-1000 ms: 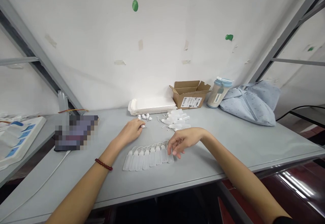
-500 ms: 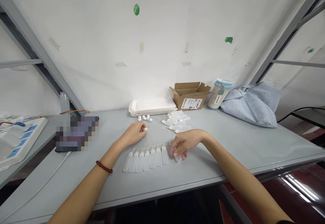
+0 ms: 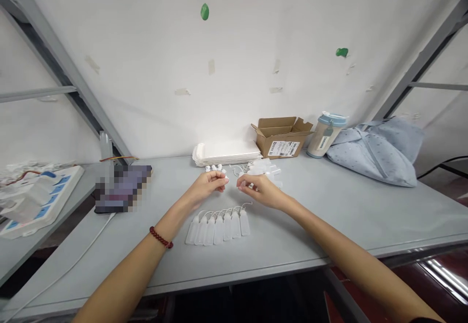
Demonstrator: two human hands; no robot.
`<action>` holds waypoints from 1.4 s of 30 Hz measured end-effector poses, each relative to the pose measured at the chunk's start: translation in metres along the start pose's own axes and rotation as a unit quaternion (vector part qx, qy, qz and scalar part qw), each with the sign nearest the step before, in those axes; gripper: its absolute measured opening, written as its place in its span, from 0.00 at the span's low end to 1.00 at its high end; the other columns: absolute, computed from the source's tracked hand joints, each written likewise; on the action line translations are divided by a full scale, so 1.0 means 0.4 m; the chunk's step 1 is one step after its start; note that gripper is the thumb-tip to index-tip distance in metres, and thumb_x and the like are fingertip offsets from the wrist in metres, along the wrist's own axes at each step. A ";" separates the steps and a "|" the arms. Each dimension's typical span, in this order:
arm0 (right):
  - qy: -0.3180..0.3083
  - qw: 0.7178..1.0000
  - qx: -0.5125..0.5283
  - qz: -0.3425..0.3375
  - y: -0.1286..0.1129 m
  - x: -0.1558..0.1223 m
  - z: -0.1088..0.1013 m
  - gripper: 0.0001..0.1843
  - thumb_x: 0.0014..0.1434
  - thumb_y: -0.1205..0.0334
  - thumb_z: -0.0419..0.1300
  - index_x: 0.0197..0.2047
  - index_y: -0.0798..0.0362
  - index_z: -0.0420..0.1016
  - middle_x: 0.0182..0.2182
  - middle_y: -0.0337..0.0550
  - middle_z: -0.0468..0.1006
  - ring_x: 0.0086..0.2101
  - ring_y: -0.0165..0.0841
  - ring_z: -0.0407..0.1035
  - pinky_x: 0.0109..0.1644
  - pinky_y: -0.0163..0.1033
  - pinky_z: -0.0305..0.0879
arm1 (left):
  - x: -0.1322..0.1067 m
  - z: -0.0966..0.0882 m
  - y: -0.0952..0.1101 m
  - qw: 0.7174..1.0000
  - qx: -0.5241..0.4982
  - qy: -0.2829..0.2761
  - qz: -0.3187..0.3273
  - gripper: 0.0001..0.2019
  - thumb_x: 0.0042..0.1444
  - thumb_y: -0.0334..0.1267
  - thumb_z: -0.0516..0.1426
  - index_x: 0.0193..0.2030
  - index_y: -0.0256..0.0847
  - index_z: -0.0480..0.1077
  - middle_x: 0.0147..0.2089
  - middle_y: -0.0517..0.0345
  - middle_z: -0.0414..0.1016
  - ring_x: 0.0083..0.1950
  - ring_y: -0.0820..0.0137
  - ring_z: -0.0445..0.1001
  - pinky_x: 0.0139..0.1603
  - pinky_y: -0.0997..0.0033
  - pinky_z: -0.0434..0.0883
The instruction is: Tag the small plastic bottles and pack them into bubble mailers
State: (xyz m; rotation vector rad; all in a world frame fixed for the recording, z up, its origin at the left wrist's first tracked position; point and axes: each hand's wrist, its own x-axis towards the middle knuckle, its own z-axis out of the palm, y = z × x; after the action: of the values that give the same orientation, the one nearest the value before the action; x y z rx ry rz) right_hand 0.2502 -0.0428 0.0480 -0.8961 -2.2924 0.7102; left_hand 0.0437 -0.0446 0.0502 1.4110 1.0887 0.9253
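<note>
My left hand (image 3: 209, 186) is closed in a pinch on a small white cap-like piece (image 3: 226, 179). Facing it across a small gap, my right hand (image 3: 261, 189) is also pinched, fingertips pointing left. A bit of pale material shows at those fingertips; most of whatever it holds is hidden. In front of both hands lies a row of small frosted plastic bottles (image 3: 218, 230), their thin white cords looping at the top. Several loose white cap pieces (image 3: 214, 168) lie behind my left hand. Beyond my right hand is a pile of similar bottles (image 3: 268, 167), partly covered by it.
White stacked trays (image 3: 230, 152) and an open cardboard box (image 3: 281, 142) stand against the wall. A tumbler (image 3: 326, 135) and a blue cloth bag (image 3: 373, 157) are at right. A blurred phone (image 3: 124, 189) with a cable and a power strip (image 3: 47, 201) are at left.
My right hand has lifted from the right end of the row and moved up beside my left hand. The bottle under it is gone from the table. My left hand has shifted slightly right.
</note>
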 end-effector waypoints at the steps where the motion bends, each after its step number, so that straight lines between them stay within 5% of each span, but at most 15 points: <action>1: -0.004 1.000 -0.006 -0.015 0.002 0.001 0.010 0.08 0.60 0.63 0.51 0.38 0.52 0.70 0.29 0.39 0.72 0.28 0.28 0.64 0.32 0.33 0.60 | 0.001 0.002 -0.003 1.000 -0.016 0.002 0.007 0.13 0.45 0.44 0.61 0.32 0.36 0.69 0.30 0.58 0.69 0.32 0.72 0.68 0.41 0.66 0.66; 9: -0.035 0.996 -0.038 -0.073 0.003 -0.003 0.040 0.11 0.58 0.71 0.48 0.36 0.53 0.70 0.30 0.40 0.72 0.27 0.28 0.62 0.32 0.33 0.58 | 0.005 0.027 -0.019 0.996 -0.073 0.021 0.044 0.11 0.46 0.41 0.60 0.34 0.37 0.71 0.37 0.54 0.71 0.39 0.70 0.69 0.44 0.66 0.67; 20: -0.042 0.996 -0.050 -0.067 -0.029 -0.010 0.013 0.13 0.54 0.75 0.47 0.32 0.53 0.70 0.29 0.40 0.69 0.30 0.30 0.62 0.35 0.35 0.59 | -0.010 0.035 0.002 0.999 -0.013 0.031 0.034 0.09 0.45 0.40 0.60 0.33 0.38 0.72 0.33 0.58 0.73 0.36 0.71 0.69 0.42 0.67 0.65; 28: -0.033 0.994 0.098 -0.026 -0.032 -0.011 -0.037 0.13 0.62 0.60 0.48 0.44 0.49 0.71 0.37 0.41 0.73 0.33 0.30 0.64 0.37 0.36 0.59 | -0.020 0.026 0.012 0.999 -0.034 0.000 0.026 0.09 0.46 0.42 0.61 0.29 0.38 0.72 0.27 0.60 0.71 0.32 0.72 0.68 0.43 0.66 0.65; 36: -0.049 0.954 0.289 0.065 -0.031 -0.011 -0.046 0.08 0.58 0.57 0.54 0.39 0.49 0.59 0.26 0.34 0.63 0.29 0.28 0.58 0.30 0.33 0.58 | -0.029 0.041 0.021 0.997 -0.074 -0.030 0.022 0.09 0.48 0.42 0.61 0.29 0.36 0.72 0.29 0.58 0.72 0.32 0.73 0.69 0.42 0.66 0.65; 42: -0.076 0.941 0.323 0.068 -0.023 -0.008 -0.051 0.08 0.57 0.58 0.55 0.37 0.50 0.59 0.23 0.33 0.62 0.26 0.27 0.57 0.28 0.32 0.56 | -0.037 0.048 0.030 0.997 -0.072 -0.040 0.001 0.08 0.47 0.39 0.62 0.31 0.37 0.71 0.30 0.56 0.75 0.32 0.71 0.71 0.41 0.66 0.67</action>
State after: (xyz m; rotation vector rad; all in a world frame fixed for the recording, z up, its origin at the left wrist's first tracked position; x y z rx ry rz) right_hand 0.2617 -0.0456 0.0672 -0.6950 -1.9161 1.5219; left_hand 0.0594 -0.0642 0.0602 1.3198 0.9412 0.9222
